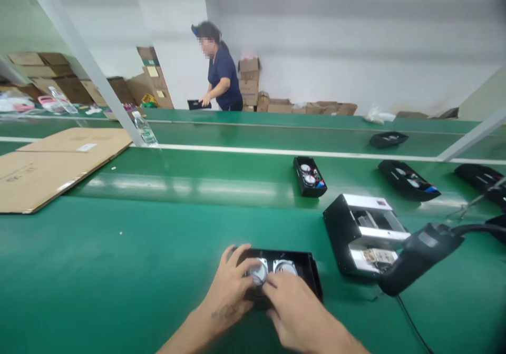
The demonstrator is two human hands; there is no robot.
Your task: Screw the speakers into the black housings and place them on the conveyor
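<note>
A black speaker housing point(310, 271) lies on the green work surface right in front of me, its inside facing up. Two round silver-white speaker drivers sit in it, a left driver point(260, 274) and a right driver point(285, 266). My left hand point(233, 285) grips the housing's left end, with fingers over the far edge and beside the left driver. Bent over the near side, my right hand point(296, 304) has its fingers closed between the two drivers. Whatever those fingertips hold is hidden.
Right of the housing stands a black-and-white machine point(367, 238), with a black cylindrical tool point(421, 259) hanging close by. Beyond are more housings, including an open one point(310, 176). Flat cardboard point(59, 164) lies left, near a water bottle point(145, 130). A person point(225, 75) stands across the line.
</note>
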